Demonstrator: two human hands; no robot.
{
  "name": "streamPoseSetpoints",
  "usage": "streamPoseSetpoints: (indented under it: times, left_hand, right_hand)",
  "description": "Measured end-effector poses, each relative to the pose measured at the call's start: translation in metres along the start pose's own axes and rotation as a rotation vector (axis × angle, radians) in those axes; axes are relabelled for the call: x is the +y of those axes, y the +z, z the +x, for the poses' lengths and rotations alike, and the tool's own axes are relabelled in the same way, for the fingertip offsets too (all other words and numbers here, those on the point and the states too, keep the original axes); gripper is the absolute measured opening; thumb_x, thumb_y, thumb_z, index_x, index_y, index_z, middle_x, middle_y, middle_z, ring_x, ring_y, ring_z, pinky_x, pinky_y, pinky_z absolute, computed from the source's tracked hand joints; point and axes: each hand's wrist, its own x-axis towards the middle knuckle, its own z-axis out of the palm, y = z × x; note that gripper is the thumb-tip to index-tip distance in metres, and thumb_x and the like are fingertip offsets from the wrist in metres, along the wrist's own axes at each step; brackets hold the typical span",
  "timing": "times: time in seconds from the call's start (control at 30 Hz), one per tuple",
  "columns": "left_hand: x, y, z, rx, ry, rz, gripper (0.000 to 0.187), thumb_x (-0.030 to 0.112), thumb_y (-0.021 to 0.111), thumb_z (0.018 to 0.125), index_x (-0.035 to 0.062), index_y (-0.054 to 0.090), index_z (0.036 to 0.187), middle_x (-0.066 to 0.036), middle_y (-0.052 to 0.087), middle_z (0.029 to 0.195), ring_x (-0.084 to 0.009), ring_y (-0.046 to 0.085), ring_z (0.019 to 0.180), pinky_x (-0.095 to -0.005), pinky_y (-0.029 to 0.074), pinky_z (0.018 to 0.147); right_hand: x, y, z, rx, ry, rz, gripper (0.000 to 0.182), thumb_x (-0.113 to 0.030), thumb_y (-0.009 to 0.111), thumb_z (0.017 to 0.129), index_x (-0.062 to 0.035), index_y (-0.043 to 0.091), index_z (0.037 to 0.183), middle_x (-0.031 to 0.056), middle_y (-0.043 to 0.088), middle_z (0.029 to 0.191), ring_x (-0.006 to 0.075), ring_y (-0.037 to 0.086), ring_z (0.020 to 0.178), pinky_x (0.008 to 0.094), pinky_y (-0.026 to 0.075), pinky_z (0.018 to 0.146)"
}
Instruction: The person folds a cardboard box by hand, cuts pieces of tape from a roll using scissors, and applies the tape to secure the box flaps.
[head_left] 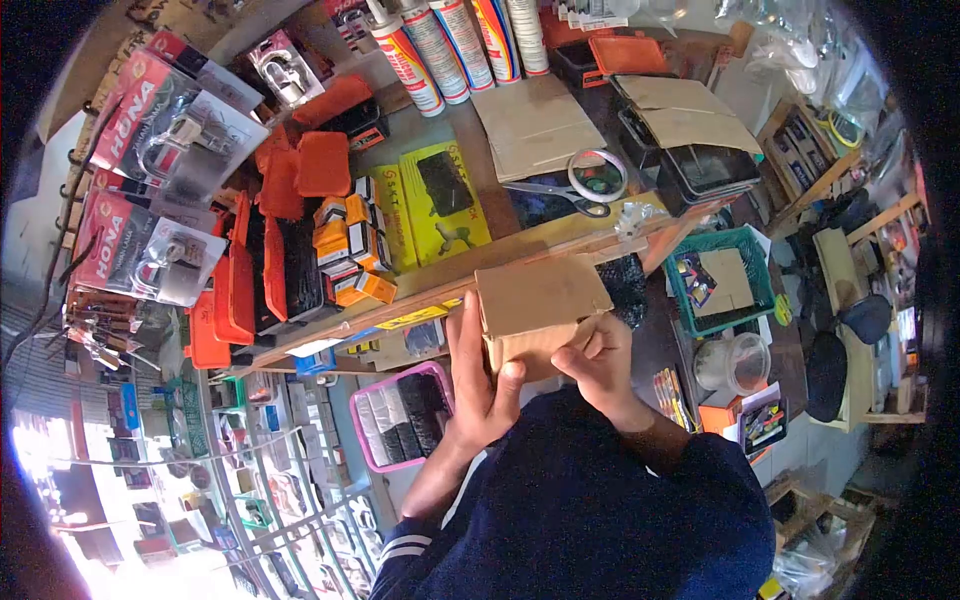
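A brown cardboard box (540, 295) is held up in front of my chest, its plain top face turned toward me. My left hand (478, 385) presses along its left side, fingers pointing up and thumb at the near face. At the lower right corner, my right hand (603, 368) grips the box with the thumb against the near face and the fingers bent behind the edge. Whatever the box contains is hidden. Just beyond it runs the wooden edge of a shelf (420, 290).
On the shelf stand sealant tubes (450, 50), orange-lidded boxes (240, 280), small orange-and-white cartons (350, 245), scissors (560, 193) and a tape roll (597, 176). Packaged padlocks (165, 130) hang at left. A green basket (682, 300) sits right, a pink basket (357, 425) below.
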Motion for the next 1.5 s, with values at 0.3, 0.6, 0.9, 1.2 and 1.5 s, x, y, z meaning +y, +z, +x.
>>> streamPoseSetpoints:
  times: [0.3, 0.6, 0.9, 1.2, 1.5]
  left_hand:
    - [-0.022, 0.003, -0.004, 0.195, -0.125, -0.169, 0.075, 0.027, 0.049, 0.105, -0.0063, 0.01, 0.159, -0.024, 0.025, 0.161, -0.0325, 0.029, 0.148, -0.0435, 0.023, 0.12]
    - [-0.021, -0.016, 0.013, 0.289, -0.02, 0.154, 0.071, 0.011, 0.06, 0.099, -0.005, 0.022, 0.157, -0.026, 0.038, 0.151, -0.038, 0.042, 0.138, -0.0452, 0.034, 0.114]
    - [-0.02, -0.038, 0.115, 0.04, 0.146, 0.923, 0.058, 0.028, 0.07, 0.09, 0.0198, 0.052, 0.145, -0.018, 0.054, 0.125, -0.037, 0.056, 0.109, -0.049, 0.048, 0.089]
    - [-0.057, -0.033, 0.147, -0.138, 0.03, 1.083, 0.064, 0.041, 0.071, 0.087, 0.021, 0.052, 0.145, -0.015, 0.058, 0.127, -0.0371, 0.056, 0.119, -0.0566, 0.047, 0.095]
    - [-0.033, -0.035, 0.134, 0.019, 0.229, 1.115, 0.068, 0.036, 0.074, 0.086, 0.0173, 0.05, 0.147, -0.021, 0.05, 0.142, -0.0419, 0.044, 0.136, -0.057, 0.038, 0.109]
  right_hand:
    - [0.0, 0.01, 0.025, -0.09, -0.102, -0.29, 0.042, -0.021, 0.081, 0.086, 0.0027, 0.063, 0.116, 0.0175, 0.056, 0.132, 0.0267, 0.053, 0.127, 0.0356, 0.045, 0.102]
    - [0.007, 0.019, 0.032, -0.071, -0.025, -0.306, 0.039, -0.022, 0.076, 0.091, -0.0009, 0.062, 0.121, 0.0121, 0.059, 0.131, 0.024, 0.057, 0.124, 0.0377, 0.048, 0.101]
    - [-0.043, -0.056, 0.104, 0.173, -0.315, -0.933, 0.022, -0.011, 0.069, 0.092, -0.0036, 0.068, 0.112, 0.0124, 0.068, 0.102, 0.0276, 0.065, 0.095, 0.036, 0.05, 0.08]
    - [-0.018, -0.108, 0.143, -0.01, -0.567, -1.364, 0.011, -0.01, 0.07, 0.09, -0.0045, 0.07, 0.099, 0.013, 0.064, 0.095, 0.0356, 0.06, 0.089, 0.0456, 0.047, 0.081]
    - [-0.064, -0.051, 0.118, 0.043, -0.661, -0.897, 0.007, -0.005, 0.067, 0.092, -0.0013, 0.068, 0.098, 0.0105, 0.065, 0.094, 0.0244, 0.06, 0.083, 0.0342, 0.046, 0.074]
